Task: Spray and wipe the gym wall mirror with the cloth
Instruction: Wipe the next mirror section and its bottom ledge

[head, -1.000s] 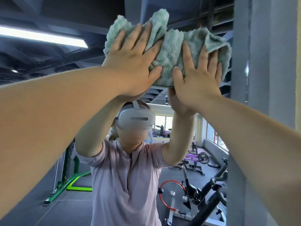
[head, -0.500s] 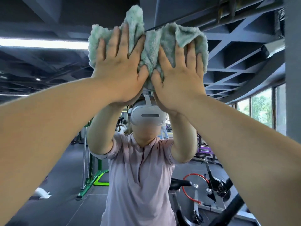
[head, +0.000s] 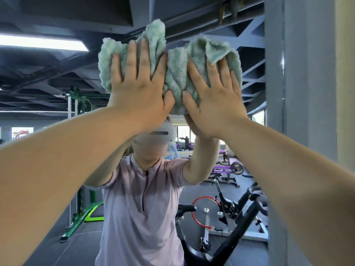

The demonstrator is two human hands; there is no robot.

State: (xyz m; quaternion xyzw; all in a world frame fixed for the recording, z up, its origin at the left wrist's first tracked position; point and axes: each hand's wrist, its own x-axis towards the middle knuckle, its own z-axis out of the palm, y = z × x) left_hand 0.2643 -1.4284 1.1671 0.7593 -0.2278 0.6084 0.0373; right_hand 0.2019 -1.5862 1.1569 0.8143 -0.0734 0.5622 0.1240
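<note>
2 hands work high up: left hand [head: 138,91] and right hand [head: 215,95], fingers straight and spread, gripping nothing, press the bunched green cloth [head: 177,73] against the mirror [head: 57,79]. Beyond, its reflection shows an exercise bike [head: 221,214].

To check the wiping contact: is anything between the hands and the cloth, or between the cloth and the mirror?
Nothing visible. The left hand and right hand press flat on the cloth, bunched directly against the mirror.
</note>
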